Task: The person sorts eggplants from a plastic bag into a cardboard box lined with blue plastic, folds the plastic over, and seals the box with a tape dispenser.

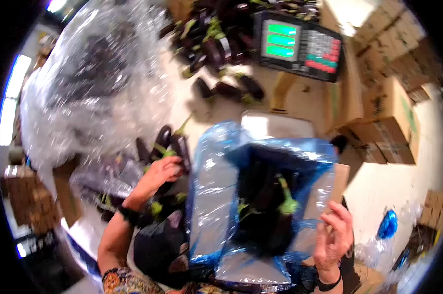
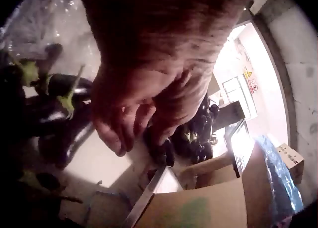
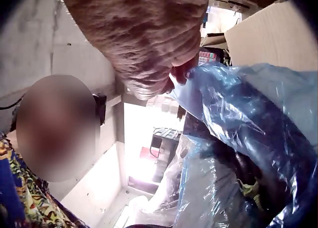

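A carton lined with a blue plastic bag (image 1: 211,181) stands in front of the person, with dark eggplants (image 1: 282,230) lying inside. To its left, the left hand (image 1: 161,172) is over a group of loose eggplants (image 1: 180,147), fingers loosely bent. In the left wrist view, nothing shows between the fingers of that hand (image 2: 134,113), and purple eggplants (image 2: 74,133) lie beside it. At the carton's right side is the right hand (image 1: 334,235), its fingers loosely extended beside the liner. The right wrist view shows its fingertips right at the blue film (image 3: 233,103).
A scale display (image 1: 295,46) with green readouts stands at the back, beside a large heap of eggplants (image 1: 216,44). Clear plastic sheeting (image 1: 99,83) covers the left back. Stacked cardboard boxes (image 1: 383,122) stand on the right, with crumpled plastic (image 1: 378,250) on the floor.
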`<state>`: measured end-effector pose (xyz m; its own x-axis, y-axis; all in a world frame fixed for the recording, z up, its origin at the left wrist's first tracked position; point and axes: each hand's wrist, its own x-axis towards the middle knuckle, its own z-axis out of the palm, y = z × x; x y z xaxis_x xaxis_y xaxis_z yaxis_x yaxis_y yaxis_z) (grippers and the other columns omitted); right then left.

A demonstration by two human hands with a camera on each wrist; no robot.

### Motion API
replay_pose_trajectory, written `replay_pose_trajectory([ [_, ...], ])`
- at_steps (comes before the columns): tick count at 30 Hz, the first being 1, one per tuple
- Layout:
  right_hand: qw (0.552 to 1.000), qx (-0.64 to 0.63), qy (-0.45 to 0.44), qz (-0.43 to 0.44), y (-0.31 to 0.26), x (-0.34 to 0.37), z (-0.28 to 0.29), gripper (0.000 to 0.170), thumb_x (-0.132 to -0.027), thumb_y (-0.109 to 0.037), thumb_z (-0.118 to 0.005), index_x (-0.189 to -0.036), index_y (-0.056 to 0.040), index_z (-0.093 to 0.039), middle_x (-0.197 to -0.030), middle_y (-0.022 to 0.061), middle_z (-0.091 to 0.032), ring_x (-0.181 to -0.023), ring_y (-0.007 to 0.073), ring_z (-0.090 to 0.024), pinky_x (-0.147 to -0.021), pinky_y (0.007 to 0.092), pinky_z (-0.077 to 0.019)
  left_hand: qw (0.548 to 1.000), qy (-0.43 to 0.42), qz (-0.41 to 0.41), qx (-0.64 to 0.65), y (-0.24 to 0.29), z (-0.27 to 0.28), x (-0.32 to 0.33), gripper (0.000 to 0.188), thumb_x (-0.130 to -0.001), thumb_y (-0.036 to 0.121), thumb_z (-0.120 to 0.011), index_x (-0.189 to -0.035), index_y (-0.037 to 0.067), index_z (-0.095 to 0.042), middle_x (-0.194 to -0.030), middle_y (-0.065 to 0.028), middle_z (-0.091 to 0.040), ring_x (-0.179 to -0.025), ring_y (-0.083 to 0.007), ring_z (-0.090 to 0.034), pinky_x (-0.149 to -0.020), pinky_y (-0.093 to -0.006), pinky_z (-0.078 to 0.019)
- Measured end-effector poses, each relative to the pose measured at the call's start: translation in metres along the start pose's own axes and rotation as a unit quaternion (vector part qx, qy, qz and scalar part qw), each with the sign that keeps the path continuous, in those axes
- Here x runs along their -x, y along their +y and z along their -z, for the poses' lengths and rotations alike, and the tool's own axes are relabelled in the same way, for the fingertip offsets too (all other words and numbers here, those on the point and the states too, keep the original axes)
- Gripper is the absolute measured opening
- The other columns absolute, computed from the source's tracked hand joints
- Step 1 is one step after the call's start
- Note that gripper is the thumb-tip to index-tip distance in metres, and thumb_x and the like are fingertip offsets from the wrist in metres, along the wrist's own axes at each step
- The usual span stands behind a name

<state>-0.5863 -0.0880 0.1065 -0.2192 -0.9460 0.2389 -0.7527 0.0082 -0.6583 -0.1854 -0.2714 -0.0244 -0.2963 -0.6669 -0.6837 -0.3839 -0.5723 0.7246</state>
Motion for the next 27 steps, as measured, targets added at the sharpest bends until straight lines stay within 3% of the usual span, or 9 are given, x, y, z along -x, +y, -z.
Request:
replay_pose_trajectory([
  [5, 0.998, -0.036, 0.005, -0.059, -0.005, 0.016, -0.004, 0.022, -0.080, 0.006, -0.062, -0.102, 0.0020, -0.062, -0.117, 0.0265, -0.060, -0.108, 0.0379, -0.060, -0.094, 0.0460, -0.0490, 0.997, 0.065, 0.015, 0.043, -0.116, 0.009, 0.043, 0.048, -0.096, 0.027, -0.062, -0.133, -0.001, -0.050, -0.105, -0.0061, -0.066, -0.093, -0.0141, -0.063, -0.084, -0.0299, -0.0512],
  [7, 0.998, -0.037, -0.050, -0.021, -0.018, 0.017, -0.004, 0.012, -0.092, 0.004, -0.055, -0.103, 0.0028, -0.060, -0.120, 0.0217, -0.058, -0.109, 0.0293, -0.057, -0.094, 0.0342, -0.0463, 0.988, 0.043, 0.113, -0.092, -0.155, 0.004, 0.061, 0.040, -0.096, 0.025, -0.062, -0.125, -0.002, -0.056, -0.100, -0.0072, -0.066, -0.089, -0.0140, -0.062, -0.079, -0.0296, -0.0515],
  [9, 0.993, -0.028, -0.111, -0.004, -0.036, 0.018, -0.003, 0.012, -0.092, 0.001, -0.057, -0.104, 0.0028, -0.060, -0.117, 0.0216, -0.059, -0.106, 0.0292, -0.059, -0.091, 0.0340, -0.0475, 0.998, 0.059, 0.001, -0.039, -0.252, 0.001, 0.076, 0.043, -0.092, 0.026, -0.067, -0.124, -0.002, -0.059, -0.106, -0.0122, -0.068, -0.104, -0.0187, -0.064, -0.089, -0.0332, -0.0510],
  [11, 0.985, -0.009, -0.162, 0.066, -0.048, 0.019, -0.010, 0.015, -0.088, -0.003, -0.065, -0.101, 0.0024, -0.062, -0.109, 0.0215, -0.063, -0.097, 0.0330, -0.064, -0.084, 0.0369, -0.0511, 0.993, 0.111, 0.031, -0.040, -0.327, -0.012, 0.082, 0.039, -0.091, 0.023, -0.068, -0.120, -0.002, -0.063, -0.110, -0.0130, -0.069, -0.103, -0.0206, -0.066, -0.086, -0.0336, -0.0525],
  [14, 0.954, 0.040, -0.269, 0.128, -0.074, 0.010, -0.025, 0.017, -0.081, -0.003, -0.071, -0.097, 0.0013, -0.067, -0.104, 0.0198, -0.066, -0.092, 0.0367, -0.065, -0.081, 0.0394, -0.0530, 0.973, 0.193, 0.125, -0.024, -0.258, -0.025, 0.111, 0.034, -0.089, 0.018, -0.066, -0.116, -0.002, -0.065, -0.112, -0.0158, -0.069, -0.098, -0.0272, -0.069, -0.082, -0.0368, -0.0539],
  [17, 0.946, 0.102, -0.286, 0.115, -0.072, 0.012, -0.041, 0.018, -0.081, 0.002, -0.069, -0.099, 0.0017, -0.066, -0.106, 0.0190, -0.066, -0.094, 0.0360, -0.066, -0.083, 0.0394, -0.0528, 0.943, 0.311, 0.045, -0.113, -0.285, -0.026, 0.113, 0.028, -0.090, 0.012, -0.067, -0.116, 0.001, -0.064, -0.097, -0.0133, -0.070, -0.088, -0.0244, -0.069, -0.079, -0.0352, -0.0533],
  [18, 0.947, 0.123, -0.285, 0.088, -0.072, 0.012, -0.044, 0.021, -0.081, 0.006, -0.066, -0.101, 0.0023, -0.065, -0.108, 0.0191, -0.065, -0.097, 0.0367, -0.064, -0.086, 0.0406, -0.0517, 0.929, 0.340, -0.017, -0.143, -0.280, -0.029, 0.114, 0.034, -0.089, 0.011, -0.066, -0.122, 0.002, -0.061, -0.108, -0.0161, -0.066, -0.095, -0.0289, -0.066, -0.084, -0.0396, -0.0525],
  [21, 0.952, 0.152, -0.262, 0.035, -0.051, 0.019, -0.045, 0.022, -0.082, 0.007, -0.065, -0.103, 0.0027, -0.064, -0.112, 0.0193, -0.064, -0.102, 0.0376, -0.062, -0.091, 0.0418, -0.0496, 0.885, 0.324, -0.102, -0.317, -0.196, -0.031, 0.120, 0.047, -0.086, 0.007, -0.066, -0.132, 0.003, -0.055, -0.123, -0.0176, -0.058, -0.111, -0.0344, -0.059, -0.093, -0.0436, -0.0492],
  [27, 0.955, 0.206, -0.214, -0.002, -0.042, 0.028, -0.050, 0.022, -0.085, 0.004, -0.064, -0.107, 0.0017, -0.063, -0.119, 0.0206, -0.061, -0.108, 0.0381, -0.060, -0.094, 0.0429, -0.0475, 0.801, 0.305, -0.215, -0.467, -0.229, -0.034, 0.030, 0.065, -0.075, 0.001, -0.071, -0.136, 0.001, -0.048, -0.123, -0.0181, -0.054, -0.115, -0.0362, -0.052, -0.094, -0.0480, -0.0438],
])
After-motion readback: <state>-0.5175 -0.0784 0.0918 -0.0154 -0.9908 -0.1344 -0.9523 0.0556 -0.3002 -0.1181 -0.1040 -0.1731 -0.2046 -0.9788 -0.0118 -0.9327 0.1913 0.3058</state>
